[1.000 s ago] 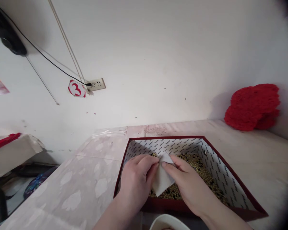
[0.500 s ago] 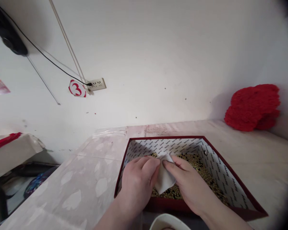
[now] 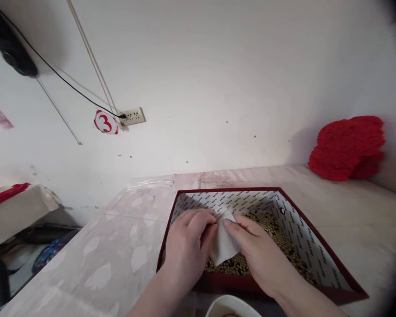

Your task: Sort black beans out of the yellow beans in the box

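While both hands grasp it, left hand (image 3: 188, 244), right hand (image 3: 259, 255), paper scoop (image 3: 223, 244), long axis slanting down-left over beans (image 3: 280, 240).

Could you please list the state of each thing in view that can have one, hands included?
Left hand: fingers pinched on the white paper piece.
Right hand: fingers pinched on the same piece.
White paper piece: held above the beans, bent.
Red box: open, no lid on it, partly filled.
Beans: loose in the box.
Wall socket: black cable plugged in.
White bowl: upright, mostly cut off by the frame edge.
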The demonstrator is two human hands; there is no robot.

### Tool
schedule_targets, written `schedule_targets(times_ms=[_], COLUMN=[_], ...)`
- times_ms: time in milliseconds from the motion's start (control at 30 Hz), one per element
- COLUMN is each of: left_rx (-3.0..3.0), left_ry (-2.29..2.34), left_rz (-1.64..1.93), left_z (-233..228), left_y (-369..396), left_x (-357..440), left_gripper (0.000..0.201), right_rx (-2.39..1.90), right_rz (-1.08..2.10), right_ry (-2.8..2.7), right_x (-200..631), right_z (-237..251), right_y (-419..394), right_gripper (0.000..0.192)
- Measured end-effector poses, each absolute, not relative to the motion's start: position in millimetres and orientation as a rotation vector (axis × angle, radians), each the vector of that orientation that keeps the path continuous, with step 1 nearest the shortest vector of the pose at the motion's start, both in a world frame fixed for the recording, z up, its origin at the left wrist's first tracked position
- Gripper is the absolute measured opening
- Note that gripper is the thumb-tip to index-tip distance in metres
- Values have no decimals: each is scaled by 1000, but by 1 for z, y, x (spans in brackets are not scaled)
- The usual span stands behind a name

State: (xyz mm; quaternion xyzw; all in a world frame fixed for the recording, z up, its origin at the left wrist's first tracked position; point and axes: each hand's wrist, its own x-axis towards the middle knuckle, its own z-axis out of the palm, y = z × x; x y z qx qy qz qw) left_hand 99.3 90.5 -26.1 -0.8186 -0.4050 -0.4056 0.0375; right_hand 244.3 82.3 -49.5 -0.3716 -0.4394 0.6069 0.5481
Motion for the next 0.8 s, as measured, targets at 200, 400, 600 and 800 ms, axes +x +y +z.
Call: schedule_targets(times_ms=[200,400,600,800], left_rx=[-2429,-2310,-2378,-2377], left_ry=[-1030,-1132,-1057,-1090], left_rz=[-1123,-1250,-1185,-1236], left_z=[-19,-22,-21,-20], left_y=[84,86,85,86], left_x=[106,103,105,105], left_gripper=[12,14,12,13], right_rx=[-916,-974,-998,-1108], right_rz=[1392,1396,1303,1168], right_ry=[-1054,-1124,-1246,-1393], right_x=[245,244,244,244], right_z=[-50,-48,-45,-43], right_y=[81,80,79,79], right_gripper=[24,30,27,33])
